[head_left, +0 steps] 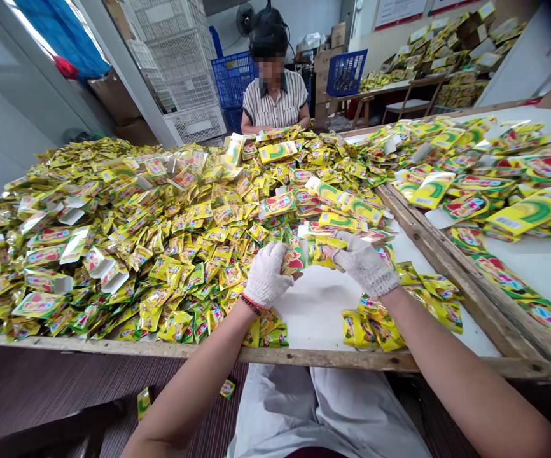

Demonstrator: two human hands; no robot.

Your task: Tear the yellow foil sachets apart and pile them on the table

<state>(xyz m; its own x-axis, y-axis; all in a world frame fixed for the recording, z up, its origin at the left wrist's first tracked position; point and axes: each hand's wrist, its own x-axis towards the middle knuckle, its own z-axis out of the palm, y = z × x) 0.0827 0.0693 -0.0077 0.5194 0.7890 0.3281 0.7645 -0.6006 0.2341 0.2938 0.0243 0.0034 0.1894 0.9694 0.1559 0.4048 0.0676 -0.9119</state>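
Both my hands wear white knit gloves and meet over the white table top (318, 312). My left hand (266, 275) is closed around a few small yellow-and-red sachets (294, 259). My right hand (365, 262) pinches more yellow sachets (324, 249) at its fingertips, close to the left hand. A huge heap of the same yellow sachets (151, 229) and flat carton blanks covers the table to the left and behind. A small pile of sachets (375, 324) lies under my right forearm.
A person in a striped shirt (274, 102) sits at the far side of the table. A wooden rail (447, 267) separates a second table on the right, strewn with flat yellow cartons (523, 213). White and blue crates (194, 76) stand behind. Two sachets (143, 402) lie on the floor.
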